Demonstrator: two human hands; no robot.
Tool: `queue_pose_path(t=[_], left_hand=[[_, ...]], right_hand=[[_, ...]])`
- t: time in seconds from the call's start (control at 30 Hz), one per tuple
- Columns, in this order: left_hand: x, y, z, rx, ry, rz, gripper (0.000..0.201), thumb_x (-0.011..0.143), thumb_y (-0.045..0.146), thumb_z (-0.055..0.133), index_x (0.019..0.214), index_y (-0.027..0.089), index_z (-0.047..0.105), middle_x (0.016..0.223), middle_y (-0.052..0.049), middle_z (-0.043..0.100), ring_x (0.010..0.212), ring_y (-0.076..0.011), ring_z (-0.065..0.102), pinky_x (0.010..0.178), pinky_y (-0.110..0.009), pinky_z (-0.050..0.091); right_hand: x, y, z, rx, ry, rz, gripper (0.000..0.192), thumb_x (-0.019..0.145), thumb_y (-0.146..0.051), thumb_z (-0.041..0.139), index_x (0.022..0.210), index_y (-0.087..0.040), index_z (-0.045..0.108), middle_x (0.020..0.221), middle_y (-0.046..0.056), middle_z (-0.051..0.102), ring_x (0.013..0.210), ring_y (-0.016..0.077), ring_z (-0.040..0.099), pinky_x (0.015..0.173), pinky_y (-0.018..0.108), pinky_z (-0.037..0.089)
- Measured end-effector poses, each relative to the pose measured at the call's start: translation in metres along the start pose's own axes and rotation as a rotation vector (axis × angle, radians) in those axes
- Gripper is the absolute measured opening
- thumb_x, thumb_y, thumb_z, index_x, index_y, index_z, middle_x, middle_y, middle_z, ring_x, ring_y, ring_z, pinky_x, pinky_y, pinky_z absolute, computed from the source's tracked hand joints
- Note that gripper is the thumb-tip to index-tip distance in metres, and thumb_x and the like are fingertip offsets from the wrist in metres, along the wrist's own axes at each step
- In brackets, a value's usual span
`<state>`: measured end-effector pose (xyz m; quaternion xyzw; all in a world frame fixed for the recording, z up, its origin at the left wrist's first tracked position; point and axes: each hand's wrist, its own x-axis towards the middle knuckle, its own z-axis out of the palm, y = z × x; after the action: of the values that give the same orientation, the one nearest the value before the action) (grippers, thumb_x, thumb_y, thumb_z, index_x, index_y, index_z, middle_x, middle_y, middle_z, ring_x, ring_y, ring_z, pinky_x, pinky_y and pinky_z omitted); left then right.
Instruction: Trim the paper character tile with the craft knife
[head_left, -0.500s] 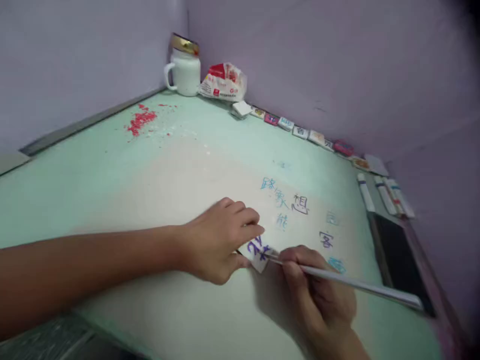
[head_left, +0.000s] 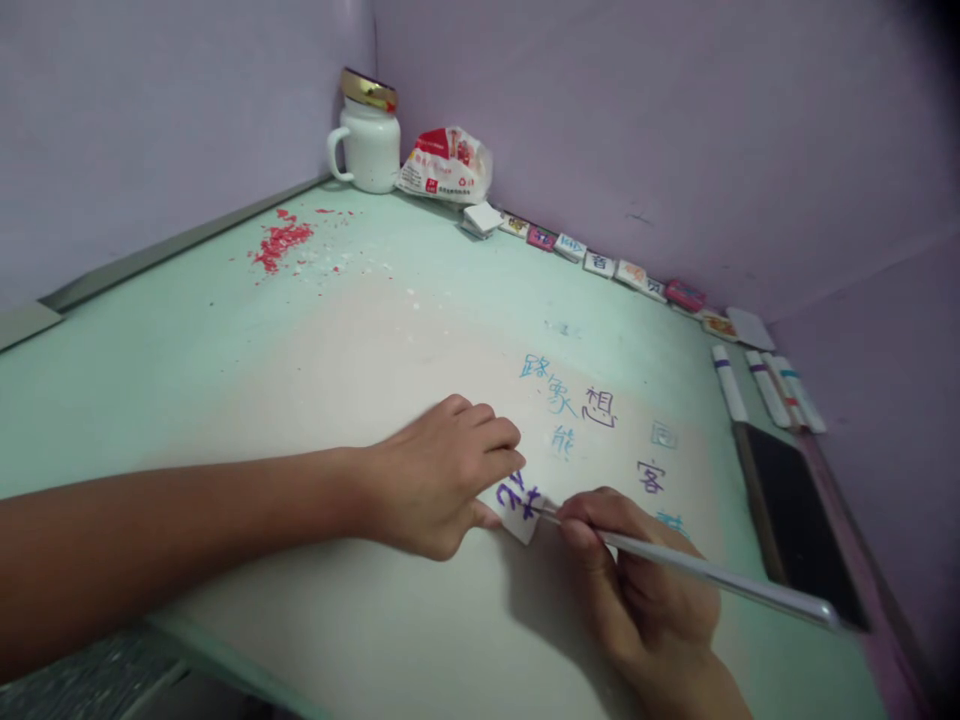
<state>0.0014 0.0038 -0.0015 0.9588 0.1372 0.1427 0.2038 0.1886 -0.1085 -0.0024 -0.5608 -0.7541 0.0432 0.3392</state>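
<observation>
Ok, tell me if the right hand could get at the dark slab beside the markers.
Probably yes: the dark slab lies near the right hand; only the silver tool it grips seems in the way.

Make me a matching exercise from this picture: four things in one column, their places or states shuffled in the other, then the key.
1. Left hand
2. Right hand
3. White mug
4. Red flakes

A. Beside the crumpled bag
B. Holding the slim tool
C. Scattered on the pale green table
D. Gripping the purple-marked white piece

Right pairs: 1-D, 2-B, 3-A, 4-C.
</observation>
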Motion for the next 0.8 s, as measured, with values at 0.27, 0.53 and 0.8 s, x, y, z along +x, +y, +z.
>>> queue_pose_path(t=[0.27,0.53,0.8], left_hand=[[0.000,0.001,-0.001,0.009,-0.013,-0.004,0.033,0.077,0.023,0.070,0.106,0.011,0.060,0.106,-0.013,0.062,0.096,-0.0281,0.054,0.086,-0.043,0.042],[-0.003,-0.001,0.003,-0.035,0.084,-0.001,0.040,0.073,0.021,0.071,0.108,0.007,0.059,0.103,-0.015,0.059,0.092,-0.0278,0.055,0.083,-0.046,0.047],[-0.012,0.002,-0.002,0.253,0.519,0.312,0.033,0.091,0.007,0.044,0.124,0.012,0.047,0.106,-0.012,0.061,0.095,-0.0209,0.059,0.081,-0.032,0.054]], right_hand=[[-0.002,0.002,-0.001,0.051,0.025,0.027,0.009,0.091,-0.019,0.050,0.084,-0.023,0.054,0.064,-0.004,0.058,0.050,0.0081,0.052,0.046,0.021,0.037],[-0.007,0.006,0.003,0.711,0.296,0.378,0.014,0.094,-0.023,0.052,0.088,-0.020,0.064,0.063,-0.001,0.058,0.052,0.0114,0.055,0.046,0.024,0.044],[0.005,0.004,0.003,0.810,0.619,0.501,0.011,0.085,-0.029,0.066,0.085,-0.018,0.068,0.060,-0.002,0.059,0.048,0.0106,0.055,0.043,0.023,0.044]])
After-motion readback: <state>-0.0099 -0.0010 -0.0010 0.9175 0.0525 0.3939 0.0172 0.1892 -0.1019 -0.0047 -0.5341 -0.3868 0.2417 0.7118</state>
